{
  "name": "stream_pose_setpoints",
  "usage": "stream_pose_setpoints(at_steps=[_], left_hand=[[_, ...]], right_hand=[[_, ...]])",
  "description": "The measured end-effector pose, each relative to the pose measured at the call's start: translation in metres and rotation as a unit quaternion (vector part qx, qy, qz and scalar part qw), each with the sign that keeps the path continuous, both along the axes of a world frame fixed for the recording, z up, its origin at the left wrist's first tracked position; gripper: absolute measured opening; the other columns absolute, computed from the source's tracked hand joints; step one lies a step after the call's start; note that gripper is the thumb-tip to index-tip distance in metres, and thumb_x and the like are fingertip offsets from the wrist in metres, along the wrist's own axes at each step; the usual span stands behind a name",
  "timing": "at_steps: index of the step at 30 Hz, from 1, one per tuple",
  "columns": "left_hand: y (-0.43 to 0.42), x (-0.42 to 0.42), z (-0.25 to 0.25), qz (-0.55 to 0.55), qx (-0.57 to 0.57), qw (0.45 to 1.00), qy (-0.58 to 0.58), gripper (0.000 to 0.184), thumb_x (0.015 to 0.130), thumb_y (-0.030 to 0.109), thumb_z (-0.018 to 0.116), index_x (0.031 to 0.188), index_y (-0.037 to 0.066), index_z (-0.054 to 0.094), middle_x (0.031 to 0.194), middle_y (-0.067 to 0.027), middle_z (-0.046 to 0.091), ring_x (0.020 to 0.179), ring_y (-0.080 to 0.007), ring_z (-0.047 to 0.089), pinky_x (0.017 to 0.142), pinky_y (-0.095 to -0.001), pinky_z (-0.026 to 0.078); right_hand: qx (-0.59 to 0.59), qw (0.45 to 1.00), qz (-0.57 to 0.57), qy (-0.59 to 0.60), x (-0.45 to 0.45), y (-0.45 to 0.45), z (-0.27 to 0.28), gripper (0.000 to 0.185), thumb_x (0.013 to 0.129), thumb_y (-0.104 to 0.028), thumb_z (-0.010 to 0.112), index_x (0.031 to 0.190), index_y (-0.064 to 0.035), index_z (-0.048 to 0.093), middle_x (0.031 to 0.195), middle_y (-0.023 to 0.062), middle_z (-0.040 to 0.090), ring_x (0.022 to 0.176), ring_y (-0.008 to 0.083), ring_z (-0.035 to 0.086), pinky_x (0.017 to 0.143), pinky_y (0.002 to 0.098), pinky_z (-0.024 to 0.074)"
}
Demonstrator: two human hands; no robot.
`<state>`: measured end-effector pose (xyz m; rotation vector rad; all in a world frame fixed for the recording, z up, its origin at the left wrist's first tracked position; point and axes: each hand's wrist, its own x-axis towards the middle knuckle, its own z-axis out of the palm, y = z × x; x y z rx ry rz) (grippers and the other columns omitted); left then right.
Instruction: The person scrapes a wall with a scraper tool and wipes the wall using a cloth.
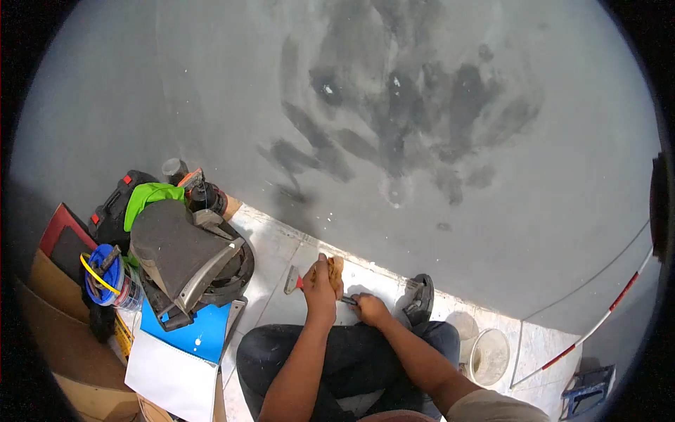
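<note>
Wall (211,133): standing grey and dark-patched along the far side.
Scraper (299,282): lying across both hands, its long axis slanting from the blade (290,279), far left, to the dark handle (348,300), near right.
Left hand (320,290): sitting nearer the blade, fingers clasping a tan wad (337,269) and hiding the scraper's middle.
Right hand (370,309): sitting at near right, fingers gripping the handle's end.

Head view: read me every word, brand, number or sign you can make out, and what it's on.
No text is readable.
Bucket with yellow handle: printing on its side, too small and blurred.
Yellow strip beside the white sheet: dark marks, too blurred.
Held tool: no lettering visible.
</note>
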<state>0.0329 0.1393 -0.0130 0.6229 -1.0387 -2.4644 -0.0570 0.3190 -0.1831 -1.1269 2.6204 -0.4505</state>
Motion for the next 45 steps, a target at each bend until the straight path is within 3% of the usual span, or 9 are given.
stream_pose_setpoints(at_steps=[5, 9, 13, 16, 22, 32, 34, 40, 45], left_hand=[[0.003, -0.009, -0.015, -0.033, -0.044, 0.998, -0.028, 0.044, 0.107, 0.036, 0.053, 0.140, 0.007, 0.052, 0.121, -0.0095, 0.062, 0.095, -0.0188, 0.067, 0.079, -0.0310, 0.057], [0.007, -0.008, -0.027, -0.055, -0.010, 0.998, 0.016, 0.053, 0.102, 0.017, 0.048, 0.154, 0.006, 0.044, 0.135, -0.0128, 0.057, 0.116, -0.0229, 0.061, 0.095, -0.0349, 0.054], [0.013, -0.015, -0.046, -0.071, -0.079, 0.994, 0.027, 0.061, 0.095, 0.006, 0.046, 0.155, 0.006, 0.045, 0.141, -0.0119, 0.057, 0.119, -0.0182, 0.061, 0.099, -0.0307, 0.050], [0.022, -0.015, -0.050, -0.124, -0.170, 0.977, 0.019, 0.065, 0.092, 0.001, 0.048, 0.157, 0.008, 0.043, 0.141, -0.0125, 0.058, 0.122, -0.0185, 0.060, 0.103, -0.0311, 0.048], [0.041, -0.013, -0.068, -0.244, -0.373, 0.895, 0.026, 0.074, 0.088, -0.003, 0.056, 0.159, 0.007, 0.038, 0.143, -0.0152, 0.058, 0.130, -0.0237, 0.057, 0.111, -0.0333, 0.043], [0.039, -0.015, -0.077, -0.219, -0.346, 0.912, 0.012, 0.060, 0.092, 0.004, 0.069, 0.149, 0.001, 0.050, 0.133, -0.0165, 0.066, 0.119, -0.0210, 0.065, 0.098, -0.0326, 0.054], [0.037, -0.016, -0.079, -0.196, -0.369, 0.908, 0.014, 0.056, 0.092, 0.003, 0.069, 0.146, 0.001, 0.053, 0.126, -0.0162, 0.070, 0.113, -0.0207, 0.069, 0.095, -0.0326, 0.056], [0.032, -0.023, -0.088, -0.154, -0.487, 0.859, -0.040, 0.039, 0.090, 0.003, 0.066, 0.129, 0.004, 0.069, 0.104, -0.0145, 0.076, 0.092, -0.0210, 0.073, 0.082, -0.0321, 0.058], [0.021, -0.020, -0.088, -0.002, -0.571, 0.820, -0.032, 0.027, 0.092, 0.004, 0.064, 0.117, 0.007, 0.073, 0.099, -0.0130, 0.071, 0.088, -0.0261, 0.070, 0.081, -0.0361, 0.056]], right_hand=[[-0.024, 1.000, -0.012, -0.002, -0.004, 0.005, -0.018, 0.030, 0.092, -0.019, 0.067, 0.116, -0.0010, 0.067, 0.101, 0.0243, 0.069, 0.099, 0.0435, 0.066, 0.089, 0.0514, 0.0535], [-0.164, 0.985, -0.049, 0.014, 0.006, 0.004, 0.011, 0.042, 0.092, -0.021, 0.072, 0.125, 0.0025, 0.065, 0.110, 0.0247, 0.072, 0.107, 0.0402, 0.068, 0.096, 0.0449, 0.0529], [-0.368, 0.900, -0.180, -0.148, 0.016, -0.003, 0.063, 0.039, 0.108, -0.031, 0.056, 0.128, 0.0014, 0.064, 0.106, 0.0124, 0.072, 0.102, 0.0192, 0.069, 0.092, 0.0356, 0.0545], [-0.511, 0.766, -0.180, -0.346, 0.028, 0.006, 0.088, 0.043, 0.109, -0.035, 0.054, 0.133, 0.0002, 0.061, 0.112, 0.0114, 0.071, 0.106, 0.0198, 0.068, 0.092, 0.0343, 0.0546], [-0.529, 0.710, -0.214, -0.412, 0.032, 0.018, 0.093, 0.035, 0.108, -0.029, 0.057, 0.128, -0.0004, 0.061, 0.113, 0.0095, 0.069, 0.100, 0.0180, 0.070, 0.086, 0.0313, 0.0607], [-0.535, 0.695, -0.257, -0.406, 0.024, 0.017, 0.079, 0.031, 0.100, -0.003, 0.056, 0.128, -0.0052, 0.067, 0.111, 0.0020, 0.072, 0.098, 0.0110, 0.067, 0.083, 0.0261, 0.0545], [-0.555, 0.733, -0.252, -0.302, 0.019, 0.012, 0.073, 0.008, 0.099, -0.001, 0.060, 0.101, -0.0015, 0.067, 0.087, -0.0006, 0.064, 0.082, 0.0072, 0.058, 0.074, 0.0253, 0.0481], [-0.508, 0.824, -0.249, -0.036, 0.017, 0.013, 0.072, 0.012, 0.096, -0.009, 0.069, 0.096, 0.0019, 0.065, 0.077, -0.0005, 0.062, 0.072, 0.0088, 0.057, 0.065, 0.0282, 0.0477], [-0.554, 0.768, -0.301, -0.112, 0.007, 0.018, 0.067, 0.015, 0.103, -0.013, 0.060, 0.094, -0.0012, 0.064, 0.075, 0.0002, 0.056, 0.068, 0.0093, 0.053, 0.065, 0.0274, 0.0476]])
